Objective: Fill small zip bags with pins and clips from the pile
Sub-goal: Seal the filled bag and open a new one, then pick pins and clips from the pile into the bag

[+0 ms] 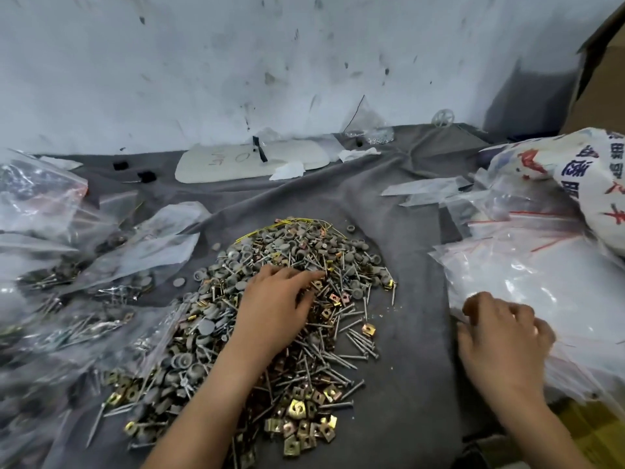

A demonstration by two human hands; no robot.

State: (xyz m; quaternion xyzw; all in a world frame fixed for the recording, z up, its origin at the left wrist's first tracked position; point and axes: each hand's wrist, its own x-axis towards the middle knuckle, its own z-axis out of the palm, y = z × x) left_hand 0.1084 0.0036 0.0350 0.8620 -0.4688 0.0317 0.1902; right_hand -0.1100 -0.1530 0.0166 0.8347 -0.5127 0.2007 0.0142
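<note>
A big pile (297,262) of grey round-headed pins, steel nails and brass square clips lies on a grey cloth (412,374) in front of me. My left hand (274,309) lies palm down on the middle of the pile, fingers spread and reaching into the pieces. My right hand (504,336) is at the near edge of a stack of empty clear zip bags (541,275) on the right, with curled fingers picking at a bag's edge. Whether a bag is pinched is not clear.
Filled zip bags (67,299) crowd the left side of the cloth. A white printed sack (588,177) and a cardboard box (605,72) stand at the right. A white foam sheet (250,160) and scraps lie by the stained wall (236,62).
</note>
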